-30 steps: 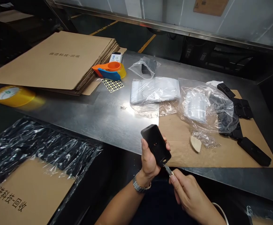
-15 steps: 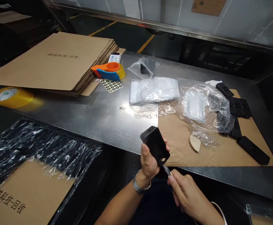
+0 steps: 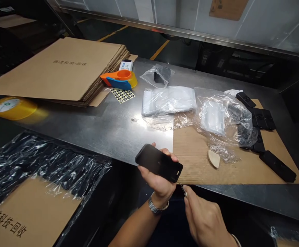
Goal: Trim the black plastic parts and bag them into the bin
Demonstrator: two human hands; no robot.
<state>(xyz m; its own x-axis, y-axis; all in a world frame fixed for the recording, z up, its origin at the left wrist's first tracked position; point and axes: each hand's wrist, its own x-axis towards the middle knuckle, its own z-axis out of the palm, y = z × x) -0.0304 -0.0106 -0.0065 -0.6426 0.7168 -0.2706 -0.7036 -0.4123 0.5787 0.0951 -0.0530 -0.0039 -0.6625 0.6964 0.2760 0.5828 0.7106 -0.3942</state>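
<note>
My left hand (image 3: pixel 157 180), a metal watch on its wrist, holds a black plastic housing (image 3: pixel 158 162) shaped like a phone case, with its flat face up. A cut-out shows near the end toward my right hand. The thumb lies along the near side and the fingertips come round the far side. My right hand (image 3: pixel 203 212) pinches a small thin-bladed knife (image 3: pixel 182 189). Its tip is at the lower right corner of the housing; whether it touches is too fine to tell. Most of the knife's handle is hidden in my fingers.
On the metal table (image 3: pixel 108 127) lie flattened cartons (image 3: pixel 69 68), a tape dispenser (image 3: pixel 121 79), a sticker sheet (image 3: pixel 123 95) and plastic bags (image 3: pixel 168 101). A cardboard sheet (image 3: pixel 190 154) carries a beige wedge (image 3: pixel 213 159) and several black housings (image 3: pixel 277 166). A tape roll (image 3: pixel 12 108) sits at left.
My left hand has tipped the housing over to the left, so it now lies flatter and more sideways. The right hand has shifted slightly down, with the knife still at the housing's corner.
</note>
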